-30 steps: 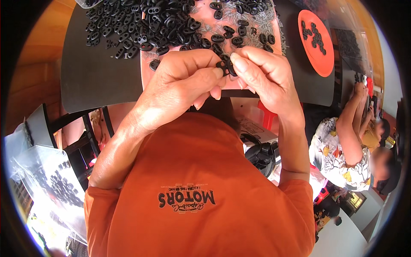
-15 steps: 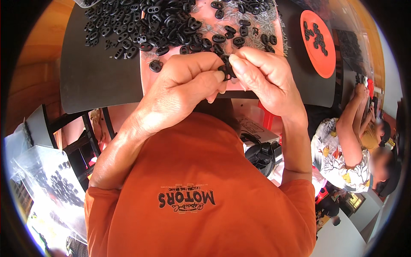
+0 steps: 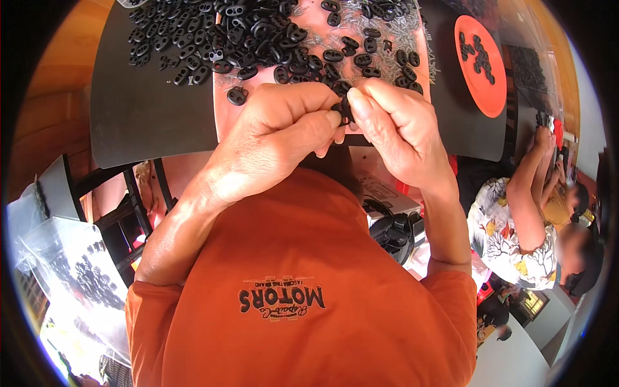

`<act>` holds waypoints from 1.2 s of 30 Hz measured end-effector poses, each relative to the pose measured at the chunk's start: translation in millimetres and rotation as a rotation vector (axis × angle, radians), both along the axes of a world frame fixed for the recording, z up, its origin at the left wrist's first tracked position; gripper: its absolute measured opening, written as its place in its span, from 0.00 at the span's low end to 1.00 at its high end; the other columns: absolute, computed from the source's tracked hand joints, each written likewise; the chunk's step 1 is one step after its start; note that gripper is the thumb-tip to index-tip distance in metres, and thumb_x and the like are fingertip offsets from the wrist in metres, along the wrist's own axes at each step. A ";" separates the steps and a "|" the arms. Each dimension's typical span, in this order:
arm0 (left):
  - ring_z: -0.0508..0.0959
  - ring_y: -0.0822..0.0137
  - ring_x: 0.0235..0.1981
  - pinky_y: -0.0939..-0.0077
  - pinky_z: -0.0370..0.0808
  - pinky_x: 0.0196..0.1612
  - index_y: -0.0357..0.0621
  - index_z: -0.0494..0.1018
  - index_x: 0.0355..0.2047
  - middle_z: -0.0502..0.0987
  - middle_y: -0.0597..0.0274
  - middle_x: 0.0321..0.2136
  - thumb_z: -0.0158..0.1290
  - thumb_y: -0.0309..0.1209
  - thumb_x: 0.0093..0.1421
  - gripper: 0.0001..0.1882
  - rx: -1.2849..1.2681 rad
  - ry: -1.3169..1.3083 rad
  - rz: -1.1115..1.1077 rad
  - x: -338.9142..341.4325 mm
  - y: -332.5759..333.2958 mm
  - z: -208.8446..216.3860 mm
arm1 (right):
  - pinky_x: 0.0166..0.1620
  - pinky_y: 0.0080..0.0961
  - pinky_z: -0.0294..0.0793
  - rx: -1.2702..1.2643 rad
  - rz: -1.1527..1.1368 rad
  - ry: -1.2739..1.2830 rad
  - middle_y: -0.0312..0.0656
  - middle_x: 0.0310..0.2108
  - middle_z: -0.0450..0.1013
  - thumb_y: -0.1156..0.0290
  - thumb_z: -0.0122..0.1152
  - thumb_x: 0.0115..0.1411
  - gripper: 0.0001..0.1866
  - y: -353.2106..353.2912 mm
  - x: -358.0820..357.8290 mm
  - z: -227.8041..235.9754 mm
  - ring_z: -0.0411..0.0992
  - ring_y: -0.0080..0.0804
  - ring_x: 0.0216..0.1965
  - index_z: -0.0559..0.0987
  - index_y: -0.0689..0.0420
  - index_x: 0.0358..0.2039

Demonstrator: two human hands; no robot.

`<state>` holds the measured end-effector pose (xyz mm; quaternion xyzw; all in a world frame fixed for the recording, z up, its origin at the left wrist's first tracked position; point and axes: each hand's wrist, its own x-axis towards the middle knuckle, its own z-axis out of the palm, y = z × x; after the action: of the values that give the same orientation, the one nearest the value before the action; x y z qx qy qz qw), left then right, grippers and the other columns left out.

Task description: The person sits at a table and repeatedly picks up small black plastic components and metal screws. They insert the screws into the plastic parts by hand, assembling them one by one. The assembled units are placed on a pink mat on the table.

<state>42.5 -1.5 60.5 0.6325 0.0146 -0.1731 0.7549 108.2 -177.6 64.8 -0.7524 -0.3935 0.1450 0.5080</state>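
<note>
In front of my chest, my left hand (image 3: 277, 129) and my right hand (image 3: 401, 129) meet at the near edge of the table. Between their pinched fingertips is a small black plastic cord lock (image 3: 344, 111), largely covered by the thumbs and fingers. Both hands are closed on it. Just beyond lies a big heap of black two-hole cord locks (image 3: 193, 32), partly on a pink board (image 3: 225, 119). To its right, many small metal springs (image 3: 387, 29) are spread, with loose cord locks among them. One single cord lock (image 3: 237, 96) rests beside my left wrist.
A red oval plate (image 3: 474, 97) with several small black parts stands at the right on the dark table (image 3: 148, 122). At the far right another person (image 3: 516, 219) sits with arms raised. Clear plastic bags (image 3: 71, 277) with dark contents are at the left.
My right hand has turned slightly, its thumb shifting a little right and down over the cord lock. The left hand keeps its pinch in nearly the same spot.
</note>
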 end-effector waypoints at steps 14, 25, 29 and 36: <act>0.74 0.75 0.19 0.84 0.69 0.23 0.33 0.74 0.28 0.76 0.60 0.21 0.46 0.28 0.59 0.10 -0.183 0.063 0.165 0.0 2.7 -7.7 | 0.18 0.21 0.68 -0.032 -0.147 -0.769 0.38 0.23 0.66 0.59 0.71 0.42 0.25 11.7 2.1 -16.9 0.67 0.26 0.15 0.72 0.63 0.34; 0.78 0.71 0.25 0.82 0.74 0.29 0.31 0.74 0.29 0.77 0.58 0.24 0.46 0.29 0.59 0.12 -0.198 0.090 0.161 -2.6 5.0 -13.4 | 0.15 0.19 0.65 -0.157 0.018 -0.881 0.34 0.21 0.61 0.60 0.70 0.42 0.20 9.6 11.0 -9.8 0.65 0.22 0.16 0.69 0.58 0.24; 0.75 0.75 0.22 0.82 0.70 0.26 0.32 0.73 0.25 0.74 0.62 0.20 0.46 0.31 0.59 0.13 -0.078 0.009 0.080 2.9 10.3 -3.4 | 0.15 0.19 0.65 -0.082 0.073 -0.829 0.34 0.21 0.61 0.60 0.70 0.44 0.19 10.9 13.5 -7.1 0.65 0.23 0.15 0.69 0.57 0.22; 0.66 0.76 0.17 0.85 0.64 0.24 0.35 0.73 0.25 0.69 0.66 0.18 0.46 0.33 0.55 0.12 0.129 -0.042 -0.078 15.6 22.9 1.8 | 0.17 0.20 0.66 -0.125 0.116 -0.909 0.35 0.23 0.62 0.56 0.69 0.45 0.21 14.5 18.0 -5.5 0.67 0.24 0.16 0.68 0.56 0.24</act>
<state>58.1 21.5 62.3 0.6835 -0.0149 -0.1878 0.7052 126.2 -163.1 59.3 -0.7456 -0.6083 -0.1479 0.2285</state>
